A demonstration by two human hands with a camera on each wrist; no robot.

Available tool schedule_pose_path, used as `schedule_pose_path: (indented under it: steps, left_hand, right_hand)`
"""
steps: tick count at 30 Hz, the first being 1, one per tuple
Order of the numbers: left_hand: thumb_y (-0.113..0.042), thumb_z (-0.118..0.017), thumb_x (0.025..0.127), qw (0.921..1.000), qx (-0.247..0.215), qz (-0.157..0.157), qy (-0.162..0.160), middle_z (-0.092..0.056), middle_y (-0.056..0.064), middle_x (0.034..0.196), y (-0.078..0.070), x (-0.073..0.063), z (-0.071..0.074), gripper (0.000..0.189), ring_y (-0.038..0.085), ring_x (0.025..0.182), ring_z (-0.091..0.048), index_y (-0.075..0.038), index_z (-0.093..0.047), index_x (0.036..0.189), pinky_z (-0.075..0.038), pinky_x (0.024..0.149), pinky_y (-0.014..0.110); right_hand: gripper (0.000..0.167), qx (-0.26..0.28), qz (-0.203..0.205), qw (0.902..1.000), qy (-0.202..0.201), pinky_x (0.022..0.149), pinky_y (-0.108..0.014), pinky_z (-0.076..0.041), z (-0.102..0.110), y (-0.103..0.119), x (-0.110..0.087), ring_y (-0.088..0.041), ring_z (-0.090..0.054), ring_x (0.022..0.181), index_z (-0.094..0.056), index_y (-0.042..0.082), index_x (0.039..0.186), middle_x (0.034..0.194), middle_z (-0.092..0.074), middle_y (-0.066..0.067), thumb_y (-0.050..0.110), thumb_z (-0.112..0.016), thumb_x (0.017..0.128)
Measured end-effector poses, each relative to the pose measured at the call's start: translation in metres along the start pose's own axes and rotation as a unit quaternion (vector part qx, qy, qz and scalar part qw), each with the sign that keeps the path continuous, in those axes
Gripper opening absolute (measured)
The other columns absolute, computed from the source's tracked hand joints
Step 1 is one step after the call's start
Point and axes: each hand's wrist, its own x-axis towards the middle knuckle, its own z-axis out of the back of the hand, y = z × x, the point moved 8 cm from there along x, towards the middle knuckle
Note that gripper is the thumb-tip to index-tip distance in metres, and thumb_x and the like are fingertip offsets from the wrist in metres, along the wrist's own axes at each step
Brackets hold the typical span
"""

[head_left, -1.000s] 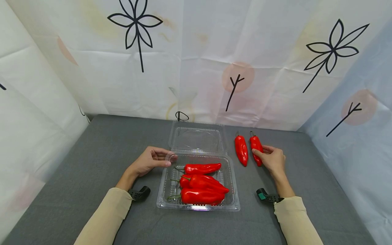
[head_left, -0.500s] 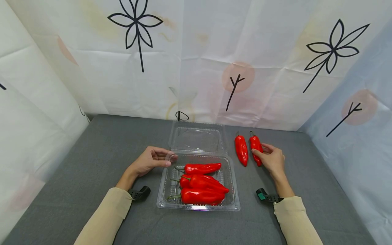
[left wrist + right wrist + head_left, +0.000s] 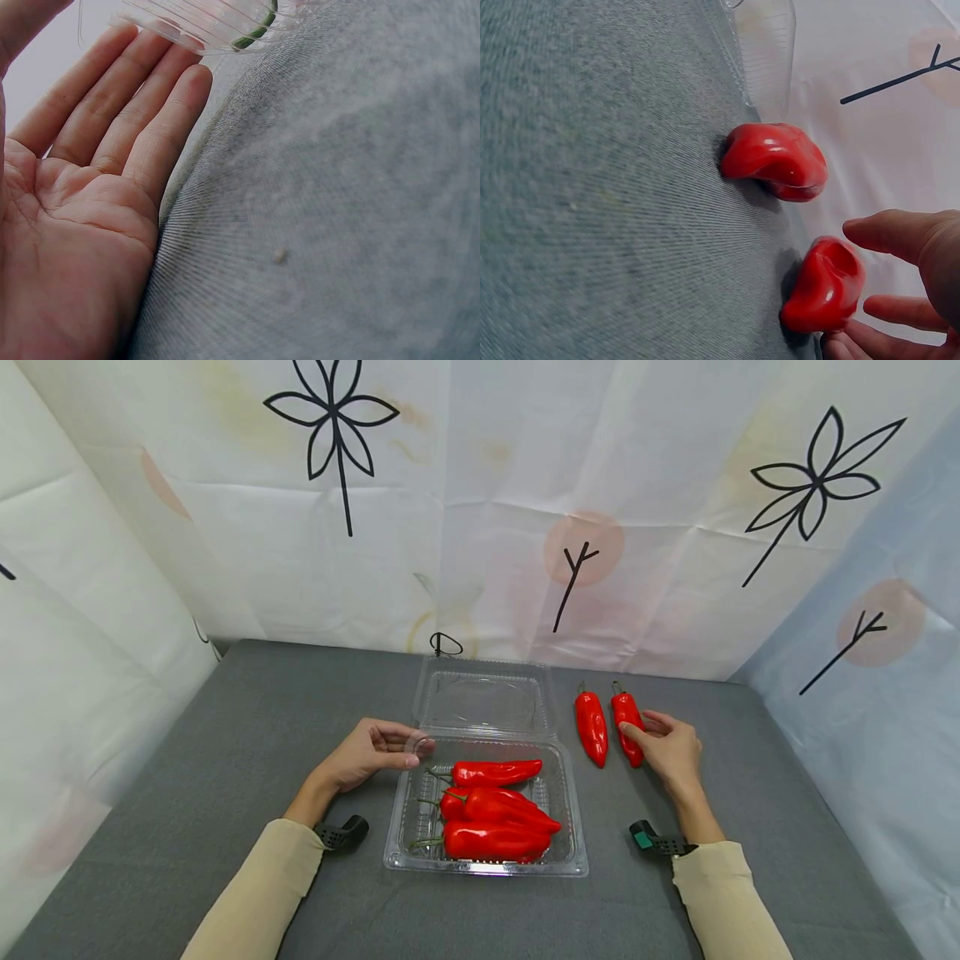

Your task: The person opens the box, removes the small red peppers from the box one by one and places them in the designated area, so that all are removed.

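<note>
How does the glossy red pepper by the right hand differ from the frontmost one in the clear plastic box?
The pepper by the right hand lies on grey cloth; the frontmost pepper lies inside the box. The first's stem points away from the person; the frontmost pepper's points left. Both are glossy and red.

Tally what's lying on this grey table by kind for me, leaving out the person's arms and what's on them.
Red peppers: 6 (4 inside the container, 2 outside it)
Clear plastic container: 1
Total: 7
</note>
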Motion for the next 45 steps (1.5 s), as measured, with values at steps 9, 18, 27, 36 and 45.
schedule_pose_path:
  steps: [9,18,27,36,45]
  left_hand:
    - [0.003,-0.076,0.088,1.0000,-0.007,0.000,0.001,-0.069,0.026,0.120,0.000,-0.001,-0.001,0.045,0.028,0.112,-0.069,0.020,-0.058,0.125,-0.056,0.093,0.034]
    - [0.002,-0.076,0.088,0.9999,-0.011,-0.003,0.003,-0.068,0.027,0.120,-0.001,-0.001,-0.001,0.046,0.029,0.112,-0.069,0.021,-0.057,0.125,-0.056,0.093,0.034]
    - [0.003,-0.076,0.088,0.9999,-0.012,-0.005,-0.002,-0.069,0.027,0.120,-0.001,-0.001,-0.001,0.044,0.029,0.112,-0.070,0.021,-0.058,0.124,-0.056,0.093,0.034]
    - [0.003,-0.075,0.088,0.9999,-0.011,-0.004,-0.003,-0.068,0.027,0.120,-0.001,-0.001,-0.001,0.044,0.029,0.112,-0.069,0.021,-0.057,0.124,-0.056,0.093,0.034]
    - [0.003,-0.075,0.089,1.0000,-0.006,-0.004,-0.003,-0.068,0.027,0.120,0.000,0.000,0.000,0.043,0.031,0.113,-0.069,0.021,-0.058,0.124,-0.056,0.093,0.035]
  right_hand:
    - [0.061,0.021,0.004,0.9998,0.000,0.072,-0.016,-0.047,0.012,0.006,-0.002,-0.035,-0.062,0.118,-0.058,0.000,0.140,0.131,-0.064,-0.023,0.035,-0.074,0.093]
    - [0.062,0.016,0.021,0.9997,-0.001,0.075,-0.021,-0.050,0.019,0.021,-0.007,-0.034,-0.063,0.116,-0.059,0.002,0.140,0.130,-0.065,-0.022,0.038,-0.075,0.093]
    - [0.062,0.021,0.052,0.9981,0.027,0.080,-0.023,-0.051,0.019,0.039,-0.015,-0.035,-0.062,0.117,-0.058,0.003,0.141,0.131,-0.065,-0.022,0.039,-0.073,0.094]
    - [0.057,0.037,0.114,0.9916,0.047,0.087,-0.022,-0.048,0.016,0.064,-0.027,-0.035,-0.063,0.113,-0.062,0.003,0.137,0.126,-0.067,-0.021,0.034,-0.077,0.092]
    - [0.052,0.059,0.145,0.9824,0.102,0.080,-0.019,-0.052,0.006,0.084,-0.042,-0.035,-0.063,0.112,-0.064,0.005,0.135,0.127,-0.066,-0.021,0.029,-0.077,0.092]
